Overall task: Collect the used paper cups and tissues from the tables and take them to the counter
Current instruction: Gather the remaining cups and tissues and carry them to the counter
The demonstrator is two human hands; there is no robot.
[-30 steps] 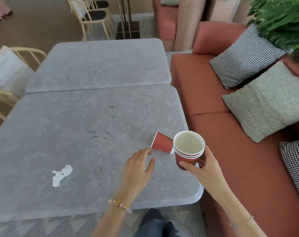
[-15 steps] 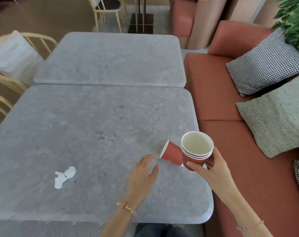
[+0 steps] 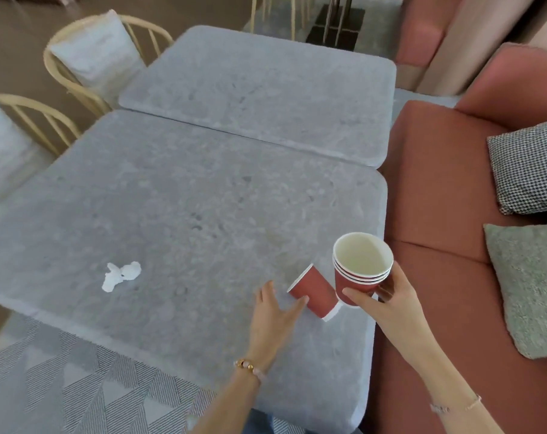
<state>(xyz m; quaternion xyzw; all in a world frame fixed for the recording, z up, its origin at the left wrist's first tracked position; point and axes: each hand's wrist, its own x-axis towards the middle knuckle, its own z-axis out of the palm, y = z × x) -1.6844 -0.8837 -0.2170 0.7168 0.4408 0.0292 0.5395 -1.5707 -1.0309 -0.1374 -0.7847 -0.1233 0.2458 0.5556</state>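
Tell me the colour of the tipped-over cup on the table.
The tipped-over cup is red with a white rim; head view shows it best.

Red sofa [image 3: 438,183], checked cushion [image 3: 529,164], wooden chair [image 3: 93,57]

No words, numbers or signs can be read anywhere here. The stack of red paper cups with white rims [image 3: 353,281] at 4 o'clock has plain red sides (and plain white inside). The single red paper cup lying on its side [image 3: 312,291] at 5 o'clock is plain too. The crumpled white tissue [image 3: 121,275] at 8 o'clock is blank.
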